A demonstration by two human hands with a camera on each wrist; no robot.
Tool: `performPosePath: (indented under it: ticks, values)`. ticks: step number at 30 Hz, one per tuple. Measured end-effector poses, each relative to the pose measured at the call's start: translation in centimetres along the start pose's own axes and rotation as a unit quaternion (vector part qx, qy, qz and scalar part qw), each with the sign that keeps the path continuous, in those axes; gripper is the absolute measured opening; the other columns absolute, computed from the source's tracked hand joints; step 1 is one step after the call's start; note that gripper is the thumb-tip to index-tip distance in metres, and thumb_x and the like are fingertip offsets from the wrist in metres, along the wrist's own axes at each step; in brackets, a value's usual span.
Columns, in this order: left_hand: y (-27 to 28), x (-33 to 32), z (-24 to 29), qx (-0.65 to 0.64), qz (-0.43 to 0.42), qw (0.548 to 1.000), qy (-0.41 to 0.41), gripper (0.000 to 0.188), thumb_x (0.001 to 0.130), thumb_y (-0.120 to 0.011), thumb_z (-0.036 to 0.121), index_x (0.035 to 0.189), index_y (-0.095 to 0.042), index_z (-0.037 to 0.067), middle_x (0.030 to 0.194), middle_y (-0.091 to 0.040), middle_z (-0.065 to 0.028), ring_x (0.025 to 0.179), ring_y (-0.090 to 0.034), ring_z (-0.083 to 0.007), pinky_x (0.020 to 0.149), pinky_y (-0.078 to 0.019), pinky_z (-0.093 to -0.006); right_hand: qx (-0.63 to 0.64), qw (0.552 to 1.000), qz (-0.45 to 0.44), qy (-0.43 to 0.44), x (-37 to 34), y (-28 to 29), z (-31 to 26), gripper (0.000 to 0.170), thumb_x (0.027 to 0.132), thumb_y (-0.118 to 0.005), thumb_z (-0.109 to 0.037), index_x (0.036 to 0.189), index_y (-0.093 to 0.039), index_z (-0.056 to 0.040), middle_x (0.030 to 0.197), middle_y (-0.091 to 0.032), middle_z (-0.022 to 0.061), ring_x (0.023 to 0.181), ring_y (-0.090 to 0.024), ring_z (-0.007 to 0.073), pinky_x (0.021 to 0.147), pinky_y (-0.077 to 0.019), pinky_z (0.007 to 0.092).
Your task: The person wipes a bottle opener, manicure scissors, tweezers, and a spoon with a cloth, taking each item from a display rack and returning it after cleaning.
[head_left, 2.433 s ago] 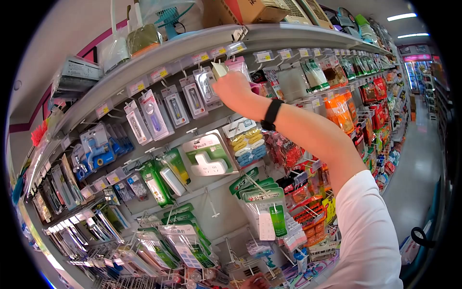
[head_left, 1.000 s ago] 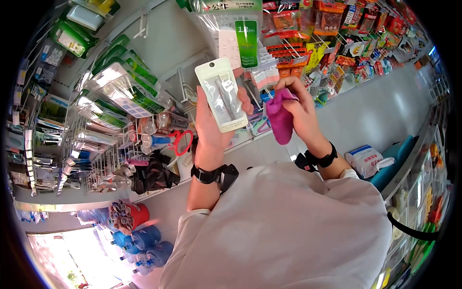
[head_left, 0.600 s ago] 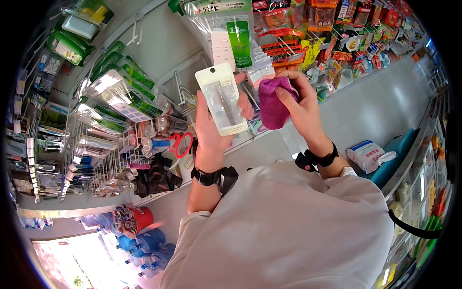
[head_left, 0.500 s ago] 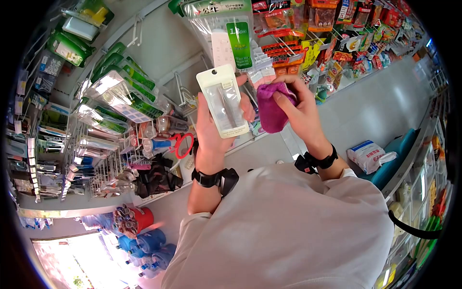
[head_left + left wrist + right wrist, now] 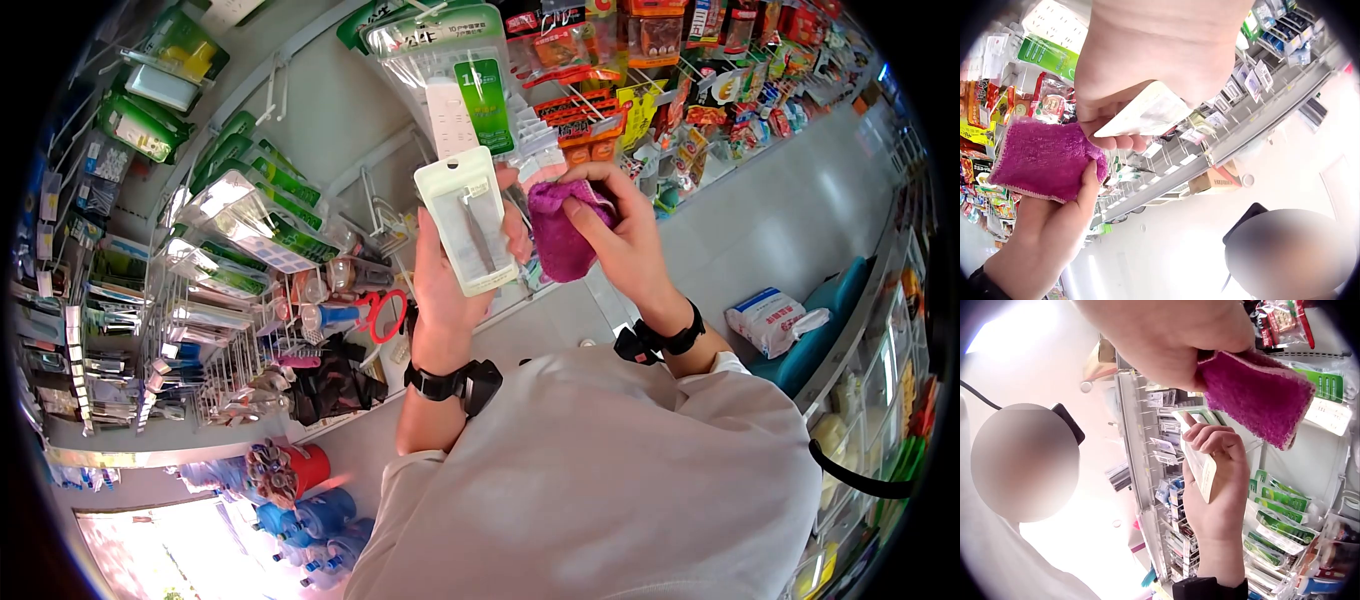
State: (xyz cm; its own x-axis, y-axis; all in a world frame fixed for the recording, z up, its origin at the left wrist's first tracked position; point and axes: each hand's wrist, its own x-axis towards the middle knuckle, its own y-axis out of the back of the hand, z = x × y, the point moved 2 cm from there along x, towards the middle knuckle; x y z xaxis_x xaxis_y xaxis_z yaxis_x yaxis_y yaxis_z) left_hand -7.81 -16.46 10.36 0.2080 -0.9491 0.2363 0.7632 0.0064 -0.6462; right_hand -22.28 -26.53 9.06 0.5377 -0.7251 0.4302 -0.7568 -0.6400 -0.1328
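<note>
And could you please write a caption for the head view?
The left hand holds a white package and the right hand a purple cloth beside hanging packs.

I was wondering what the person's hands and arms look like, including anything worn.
The left hand and right hand are ungloved. Each wrist wears a black strap with a chunky black device; the white sleeves end short of the wrists.

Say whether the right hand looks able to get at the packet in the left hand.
Probably yes: the right hand is close by and the front of the packet is mostly uncovered, though the purple cloth in that hand's fingers may hinder a firm hold.
</note>
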Motion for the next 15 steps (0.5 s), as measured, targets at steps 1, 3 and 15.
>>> performPosePath:
  ticks: [1,3,15]
  values:
    - [-0.1,0.1,-0.1,0.000,-0.004,1.000,0.002,0.080,0.097,-0.024,0.062,0.139,-0.038,-0.005,0.083,-0.048,-0.0093,0.074,-0.044,-0.0224,0.068,-0.0375,-0.0357,-0.007,1.000,0.002,0.007,-0.1,0.0,-0.2,0.022,0.088,-0.059,0.000,0.110,-0.055,-0.0004,0.103,-0.060,0.0048,0.095,-0.056,0.0099,0.085,-0.0456,0.0258]
    - [-0.4,0.1,-0.2,0.018,0.001,1.000,0.000,0.081,0.097,-0.025,0.062,0.139,-0.038,-0.005,0.083,-0.048,-0.0092,0.074,-0.044,-0.0220,0.068,-0.0377,-0.0352,-0.015,1.000,0.007,0.011,-0.2,0.1,-0.7,0.022,0.088,-0.059,0.000,0.110,-0.055,-0.0003,0.103,-0.060,0.0049,0.094,-0.056,0.0099,0.085,-0.0455,0.0258]
    - [0.4,0.6,-0.9,0.049,0.065,0.996,0.020,0.069,0.100,-0.025,0.058,0.134,-0.046,0.002,0.090,-0.057,-0.0069,0.078,-0.055,-0.0173,0.069,-0.0465,-0.0332,-0.103,0.980,0.076,0.151,0.1,0.2,-2.7,0.020,0.089,-0.058,0.000,0.108,-0.055,-0.0010,0.104,-0.056,0.0067,0.095,-0.055,0.0151,0.084,-0.0445,0.0266]
